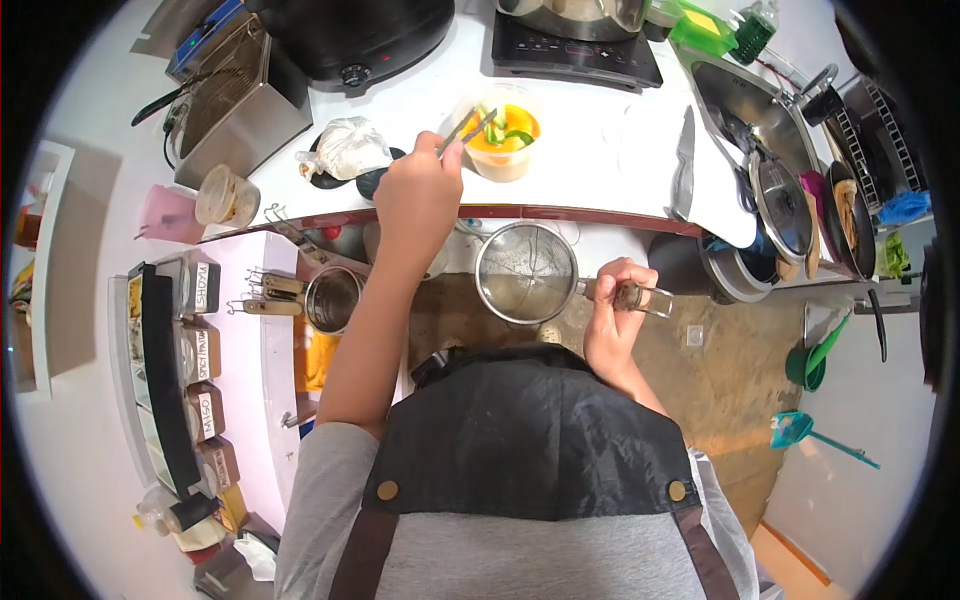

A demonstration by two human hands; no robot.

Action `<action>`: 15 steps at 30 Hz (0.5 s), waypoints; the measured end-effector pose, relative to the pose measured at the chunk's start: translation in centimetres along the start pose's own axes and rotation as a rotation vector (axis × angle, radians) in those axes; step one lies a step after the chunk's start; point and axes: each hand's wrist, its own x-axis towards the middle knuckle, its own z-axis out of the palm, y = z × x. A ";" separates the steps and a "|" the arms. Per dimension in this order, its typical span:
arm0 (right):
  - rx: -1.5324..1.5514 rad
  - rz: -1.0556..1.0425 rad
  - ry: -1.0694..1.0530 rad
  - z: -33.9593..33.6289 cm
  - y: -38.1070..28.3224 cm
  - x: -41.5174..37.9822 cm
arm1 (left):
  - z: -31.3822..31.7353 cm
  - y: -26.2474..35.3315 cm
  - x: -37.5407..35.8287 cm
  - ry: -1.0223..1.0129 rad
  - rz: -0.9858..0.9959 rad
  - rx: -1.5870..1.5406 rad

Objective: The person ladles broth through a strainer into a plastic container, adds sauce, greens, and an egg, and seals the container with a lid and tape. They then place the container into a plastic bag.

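Right hand grasps a mesh strainer by the handle; its bowl lies leftward, before the white counter, long axis crosswise. Farther out, the left hand, nearer the clear tub, pinches metal tongs slanting forward and right to the tub's yellow and green contents. Beyond, a pot stands on a cooktop.

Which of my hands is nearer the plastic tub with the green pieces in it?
Your left hand. It is beside the tub, holding a metal utensil over it; your right hand is farther off, in front of the counter, holding the strainer.
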 end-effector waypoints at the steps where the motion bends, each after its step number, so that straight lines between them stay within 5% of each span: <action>1: 0.002 0.012 -0.006 0.1 -0.1 0.0 | -0.8 0.2 -0.2 -0.009 -0.022 -0.006; 10: -0.059 0.059 -0.124 2.2 -0.7 0.5 | 0.7 -2.6 -2.2 0.024 0.011 -0.121; 15: 0.034 0.053 -0.272 8.3 -1.2 1.7 | -5.6 -7.2 -4.5 0.238 -0.091 -0.452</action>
